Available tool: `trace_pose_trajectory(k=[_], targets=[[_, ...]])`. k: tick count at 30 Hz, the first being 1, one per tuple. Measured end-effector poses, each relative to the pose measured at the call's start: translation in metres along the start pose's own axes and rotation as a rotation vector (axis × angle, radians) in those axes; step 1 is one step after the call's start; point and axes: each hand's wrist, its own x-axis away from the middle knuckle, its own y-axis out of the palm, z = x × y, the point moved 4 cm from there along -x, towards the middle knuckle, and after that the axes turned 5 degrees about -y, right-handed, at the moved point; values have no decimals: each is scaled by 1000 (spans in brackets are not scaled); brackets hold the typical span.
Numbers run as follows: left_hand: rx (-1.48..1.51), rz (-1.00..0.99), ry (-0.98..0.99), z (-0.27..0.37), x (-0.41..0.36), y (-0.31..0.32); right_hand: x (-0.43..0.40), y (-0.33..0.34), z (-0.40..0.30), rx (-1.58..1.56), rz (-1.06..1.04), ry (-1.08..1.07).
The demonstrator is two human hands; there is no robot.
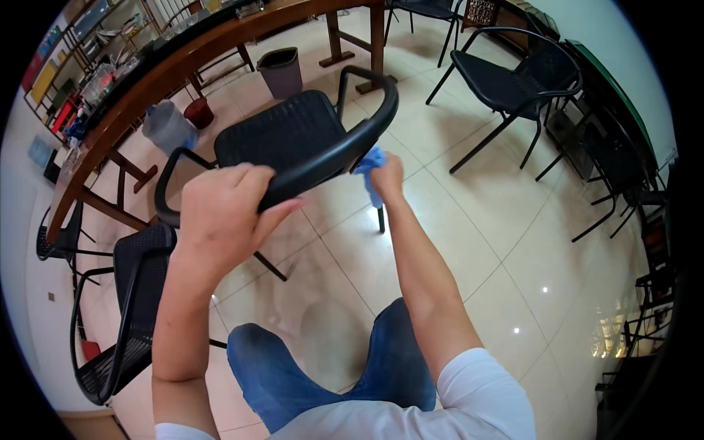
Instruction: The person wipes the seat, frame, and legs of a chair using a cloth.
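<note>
A black armchair (280, 132) with a woven seat and a tubular frame stands before me, its curved top rail nearest to me. My left hand (225, 214) is wrapped around that rail, thumb underneath. Lower and to the right, my right hand (388, 175) grips a blue cloth (373, 160) at the right side of the chair's back. Part of the cloth hangs below the fist. The rail hides some of the cloth and the spot where it meets the chair.
A long wooden table (220, 49) curves along the left and top. Beneath or beside it stand a grey bin (281, 74), a clear bucket (168, 129) and a dark red pot (199, 113). Other black chairs stand at left (132, 308) and upper right (511, 77).
</note>
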Motion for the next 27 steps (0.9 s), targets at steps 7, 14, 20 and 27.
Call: trace_pose_trajectory(k=[7,14,20,27], targets=[[200,-22,13,-39,30,-29,35,49,-30,185,244,-520],[276,-153,-108,-39,25,-26,46,89,-14,392,365,-413],[200,-126,-98,-40,28,-25,34,103,139,362,83,27],[249,-119,-103,-42,33,-16,52,144,230,195,-348,199]])
